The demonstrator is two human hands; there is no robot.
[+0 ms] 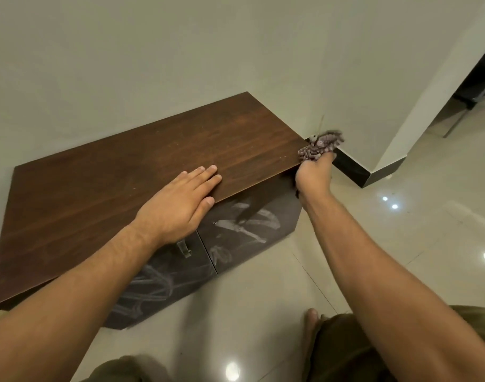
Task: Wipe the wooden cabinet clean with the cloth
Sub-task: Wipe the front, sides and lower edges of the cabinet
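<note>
Gripped in the right hand, patterned cloth meets dusty dark-wood cabinet corner

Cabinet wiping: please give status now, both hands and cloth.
Left hand flat on cabinet top, open. Right hand shut on cloth at the top's right front corner. Pale smears on doors. Nothing in the way.
</note>
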